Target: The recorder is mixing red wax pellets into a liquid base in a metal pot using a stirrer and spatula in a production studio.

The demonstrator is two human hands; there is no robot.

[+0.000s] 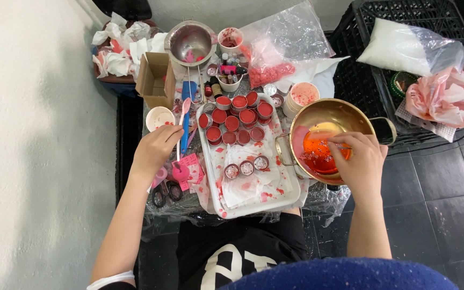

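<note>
My right hand (362, 164) is over a brass-coloured pot (333, 111) and holds a thin stirring tool that dips into the orange-red melted liquid (318, 150) inside. My left hand (154, 147) rests at the left of a white tray (288, 190), fingers closed on a pink spatula (183, 113) next to a blue-handled tool (185, 131). The tray carries several small round tins filled with red wax (234, 118) and three smaller tins (246, 168) on stained white paper.
Scissors (166, 192) lie by the tray's left corner. Behind it are a small cardboard box (156, 79), a steel bowl (190, 43), a cup of small bottles (227, 72), plastic bags and crumpled tissue (122, 45). A black crate (398, 53) with bags stands at right.
</note>
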